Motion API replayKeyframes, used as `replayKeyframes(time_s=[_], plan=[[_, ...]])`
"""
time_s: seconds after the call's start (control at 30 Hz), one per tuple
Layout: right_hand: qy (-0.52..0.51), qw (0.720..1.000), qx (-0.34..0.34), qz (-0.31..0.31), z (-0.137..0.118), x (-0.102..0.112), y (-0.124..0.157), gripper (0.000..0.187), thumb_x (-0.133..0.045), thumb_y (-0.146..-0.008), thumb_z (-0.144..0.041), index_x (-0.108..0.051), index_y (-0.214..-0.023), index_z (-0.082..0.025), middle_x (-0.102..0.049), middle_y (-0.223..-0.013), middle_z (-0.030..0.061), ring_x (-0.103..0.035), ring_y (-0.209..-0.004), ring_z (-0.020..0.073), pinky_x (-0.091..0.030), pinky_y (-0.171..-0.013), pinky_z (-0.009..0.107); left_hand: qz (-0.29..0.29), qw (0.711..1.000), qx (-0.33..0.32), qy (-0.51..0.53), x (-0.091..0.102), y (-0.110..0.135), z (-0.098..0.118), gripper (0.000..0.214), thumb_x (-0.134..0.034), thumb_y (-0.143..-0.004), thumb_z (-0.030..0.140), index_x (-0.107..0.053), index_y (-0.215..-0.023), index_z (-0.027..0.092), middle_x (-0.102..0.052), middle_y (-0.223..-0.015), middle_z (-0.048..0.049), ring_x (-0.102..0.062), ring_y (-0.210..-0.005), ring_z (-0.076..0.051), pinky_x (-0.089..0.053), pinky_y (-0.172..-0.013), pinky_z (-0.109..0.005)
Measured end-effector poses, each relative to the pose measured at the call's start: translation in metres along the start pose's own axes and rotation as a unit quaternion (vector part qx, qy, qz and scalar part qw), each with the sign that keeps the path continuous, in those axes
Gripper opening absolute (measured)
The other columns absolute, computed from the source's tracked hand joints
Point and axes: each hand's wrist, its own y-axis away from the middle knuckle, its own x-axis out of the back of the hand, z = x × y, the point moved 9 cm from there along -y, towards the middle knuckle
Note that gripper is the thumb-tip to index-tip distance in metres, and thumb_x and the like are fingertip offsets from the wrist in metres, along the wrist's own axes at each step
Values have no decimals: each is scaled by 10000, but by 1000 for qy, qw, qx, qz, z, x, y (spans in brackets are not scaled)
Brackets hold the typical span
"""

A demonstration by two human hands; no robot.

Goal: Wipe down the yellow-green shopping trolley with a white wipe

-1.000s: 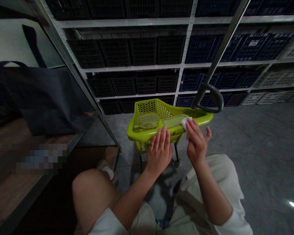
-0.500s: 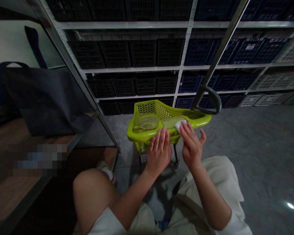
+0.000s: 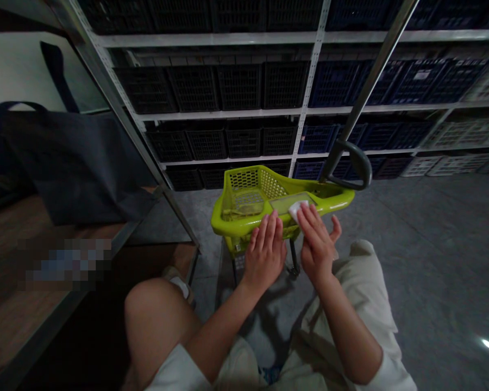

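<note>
Head view, looking down past steel shelving stacked with black and blue plastic crates, dark tote bag slumping at left, metal trolley pole rising at right. Lime-green plastic basket sitting just ahead of the knees, left hand lying open and flat against its front rim, right hand pinching a white wipe onto the basket's pale flat panel.

Steel shelves of crates, grey floor
</note>
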Motion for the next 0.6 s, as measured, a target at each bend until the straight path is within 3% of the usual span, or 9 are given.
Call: replayKeyframes(time_s=[0.1,0.17,0.3,0.37,0.43,0.53,0.6], plan=[[17,993,-98,56,35,11,0,625,-334,-912,-100,-419,-1477,-353,-511,-1491,43,-424,-1417,212,-170,-1171,530,5,1000,-6,-5,1,-2,2,642,-466,-971,324,-289,-1532,68,-447,-1520,-165,-311,-1481,-215,-102,-1244,-377],[28,991,-117,58,34,10,1,634,-329,-913,-108,-385,-1498,-347,-491,-1507,51,-394,-1436,209,-191,-1166,524,13,1000,-6,-11,1,-2,4,639,-467,-970,329,-301,-1526,63,-452,-1515,-167,-318,-1478,-212,-76,-1246,-374],[-9,1000,-2,-29,-15,-8,1,674,-343,-916,-99,-263,-1557,-289,-474,-1516,92,-367,-1450,210,-218,-1174,479,19,1000,11,-17,-3,-1,2,596,-420,-981,308,-313,-1527,94,-485,-1500,-143,-353,-1461,-189,-55,-1247,-358],[-28,997,50,-57,-26,-11,2,674,-365,-914,-94,-277,-1553,-287,-504,-1492,91,-396,-1433,212,-201,-1185,475,22,999,15,-20,-3,0,1,584,-407,-981,288,-316,-1528,103,-499,-1490,-138,-362,-1456,-184,-49,-1247,-355],[-20,999,37,-30,-13,-5,1,658,-358,-912,-81,-341,-1525,-320,-533,-1470,69,-435,-1408,211,-170,-1190,495,23,1000,8,-20,-2,-1,2,603,-436,-974,302,-318,-1525,88,-494,-1490,-150,-354,-1460,-195,-48,-1247,-357],[3,997,-63,46,24,7,0,633,-333,-912,-78,-417,-1482,-340,-524,-1478,59,-442,-1404,221,-163,-1177,533,24,1000,-5,-20,-1,-2,5,648,-483,-963,327,-301,-1527,64,-477,-1496,-166,-336,-1469,-213,-55,-1247,-368],[7,993,-102,66,32,8,1,628,-329,-916,-86,-400,-1494,-320,-486,-1508,73,-402,-1430,225,-176,-1170,533,27,999,-7,-23,-2,-3,6,671,-487,-963,330,-272,-1535,55,-473,-1497,-167,-332,-1471,-214,-54,-1248,-370]])
